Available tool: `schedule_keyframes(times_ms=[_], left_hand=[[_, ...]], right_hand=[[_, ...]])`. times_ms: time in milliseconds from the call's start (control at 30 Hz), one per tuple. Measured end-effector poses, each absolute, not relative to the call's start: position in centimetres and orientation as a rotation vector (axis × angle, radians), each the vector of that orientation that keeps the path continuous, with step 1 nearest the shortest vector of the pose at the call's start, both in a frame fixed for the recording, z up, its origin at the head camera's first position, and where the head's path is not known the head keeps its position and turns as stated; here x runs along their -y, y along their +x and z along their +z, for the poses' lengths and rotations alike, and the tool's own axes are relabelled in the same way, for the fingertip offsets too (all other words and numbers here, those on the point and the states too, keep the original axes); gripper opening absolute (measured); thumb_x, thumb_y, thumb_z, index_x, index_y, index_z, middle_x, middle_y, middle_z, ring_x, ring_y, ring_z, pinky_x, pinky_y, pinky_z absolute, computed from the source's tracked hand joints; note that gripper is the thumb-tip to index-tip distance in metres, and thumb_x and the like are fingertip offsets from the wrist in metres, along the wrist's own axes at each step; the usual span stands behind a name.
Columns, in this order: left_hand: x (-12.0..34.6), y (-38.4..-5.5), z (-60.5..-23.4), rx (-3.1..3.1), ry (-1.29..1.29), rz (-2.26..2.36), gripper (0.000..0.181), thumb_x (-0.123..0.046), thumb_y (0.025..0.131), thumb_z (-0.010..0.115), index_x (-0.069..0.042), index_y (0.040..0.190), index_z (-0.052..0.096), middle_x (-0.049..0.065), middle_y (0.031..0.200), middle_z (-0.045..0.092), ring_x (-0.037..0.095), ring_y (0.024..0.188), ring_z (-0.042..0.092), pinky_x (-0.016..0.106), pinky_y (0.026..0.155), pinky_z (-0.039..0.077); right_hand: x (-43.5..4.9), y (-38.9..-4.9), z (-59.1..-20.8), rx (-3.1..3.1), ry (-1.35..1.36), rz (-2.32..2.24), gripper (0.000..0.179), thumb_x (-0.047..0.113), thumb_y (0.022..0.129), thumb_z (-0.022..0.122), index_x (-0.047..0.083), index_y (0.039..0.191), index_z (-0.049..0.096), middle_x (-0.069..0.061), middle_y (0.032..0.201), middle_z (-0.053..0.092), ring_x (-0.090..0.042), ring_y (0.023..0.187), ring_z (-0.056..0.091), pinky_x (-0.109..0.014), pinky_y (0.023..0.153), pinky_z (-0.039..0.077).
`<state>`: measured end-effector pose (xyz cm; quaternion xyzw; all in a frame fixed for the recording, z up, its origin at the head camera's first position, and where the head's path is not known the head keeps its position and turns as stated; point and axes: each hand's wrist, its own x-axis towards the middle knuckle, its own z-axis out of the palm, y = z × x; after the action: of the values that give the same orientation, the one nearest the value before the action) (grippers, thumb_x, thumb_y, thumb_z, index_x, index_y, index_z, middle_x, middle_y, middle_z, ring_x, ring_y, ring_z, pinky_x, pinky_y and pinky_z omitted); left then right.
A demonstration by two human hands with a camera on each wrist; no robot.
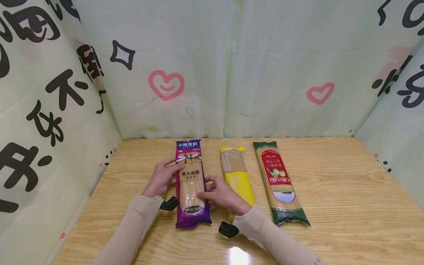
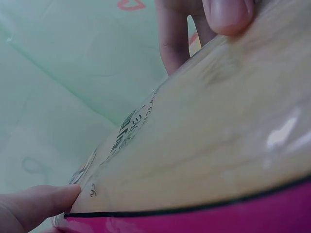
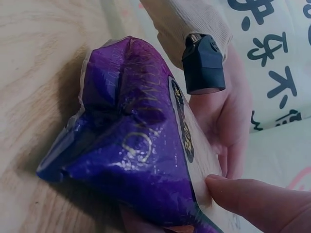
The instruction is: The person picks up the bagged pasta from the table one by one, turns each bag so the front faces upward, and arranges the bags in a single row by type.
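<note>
A purple and pink pasta packet point(image 1: 191, 184) with a clear window onto straight noodles lies upright-facing on the table's left half. My left hand point(image 1: 160, 179) holds its left edge, the thumb over the front. At the lower right edge, my right hand point(image 1: 225, 195) grips the packet with the thumb on the clear window. In the left wrist view, the left thumb point(image 2: 43, 201) touches the film beside the pink border. The purple bottom end point(image 3: 131, 121) fills much of the right wrist view, with the right thumb point(image 3: 252, 196) on the window.
A yellow noodle packet point(image 1: 243, 184) lies just right of my right hand, which partly covers it. Farther right is a green-ended Olivoilà pasta packet point(image 1: 278, 176). The wooden table point(image 1: 347, 191) meets printed curtains point(image 1: 271, 73) at the back and sides.
</note>
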<state>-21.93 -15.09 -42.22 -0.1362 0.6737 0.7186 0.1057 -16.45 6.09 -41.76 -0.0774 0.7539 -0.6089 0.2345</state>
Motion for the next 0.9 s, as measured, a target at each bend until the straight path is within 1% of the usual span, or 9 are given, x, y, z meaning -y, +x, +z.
schedule_keyframes(times_ms=[200,367,500,600,767,900], left_hand=[[14.98,-21.84,-42.75,-2.014,-0.402,2.077,0.052,-0.015,0.094,0.069,-0.007,0.142,0.051,0.021,0.121,0.067,0.013,0.078,0.070,0.024,0.063,0.058],[15.02,-21.78,-43.07,-2.045,-0.396,2.031,0.054,-0.017,0.095,0.067,-0.007,0.144,0.048,0.023,0.126,0.064,0.014,0.078,0.070,0.026,0.065,0.060],[15.19,-21.82,-43.12,-2.074,-0.388,2.009,0.055,-0.018,0.096,0.066,-0.006,0.146,0.047,0.025,0.128,0.063,0.012,0.076,0.069,0.023,0.062,0.059],[15.22,-21.80,-43.10,-2.090,-0.373,1.993,0.055,-0.019,0.096,0.066,-0.004,0.146,0.046,0.025,0.128,0.063,0.011,0.076,0.069,0.022,0.061,0.058],[15.32,-21.82,-42.98,-2.127,-0.360,1.949,0.056,-0.020,0.096,0.066,-0.005,0.147,0.045,0.025,0.129,0.062,0.011,0.078,0.068,0.025,0.064,0.059],[15.48,-21.76,-42.76,-2.177,-0.360,1.912,0.055,-0.018,0.096,0.066,-0.005,0.146,0.047,0.025,0.129,0.061,0.014,0.080,0.069,0.027,0.068,0.060]], right_hand=[[-6.18,-16.18,-42.06,-2.023,-0.202,-1.678,0.055,0.011,0.091,0.071,-0.005,0.136,0.043,-0.020,0.106,0.064,-0.022,0.081,0.068,-0.039,0.071,0.062],[-6.16,-16.17,-42.37,-2.023,-0.250,-1.665,0.051,0.010,0.092,0.070,-0.008,0.133,0.045,-0.018,0.104,0.066,-0.021,0.082,0.068,-0.039,0.070,0.062],[-6.07,-16.31,-42.41,-2.030,-0.290,-1.655,0.046,0.009,0.092,0.069,-0.009,0.129,0.048,-0.016,0.101,0.068,-0.020,0.082,0.068,-0.038,0.069,0.062],[-6.09,-16.32,-42.35,-2.042,-0.286,-1.644,0.045,0.009,0.092,0.069,-0.009,0.128,0.050,-0.017,0.102,0.067,-0.019,0.082,0.067,-0.038,0.070,0.062],[-6.21,-16.16,-42.02,-2.124,-0.236,-1.611,0.047,0.007,0.089,0.071,-0.012,0.128,0.052,-0.018,0.106,0.062,-0.019,0.083,0.063,-0.038,0.070,0.062],[-6.26,-16.20,-41.82,-2.183,-0.236,-1.606,0.041,0.005,0.088,0.072,-0.011,0.123,0.055,-0.018,0.106,0.061,-0.020,0.083,0.063,-0.037,0.070,0.062]])
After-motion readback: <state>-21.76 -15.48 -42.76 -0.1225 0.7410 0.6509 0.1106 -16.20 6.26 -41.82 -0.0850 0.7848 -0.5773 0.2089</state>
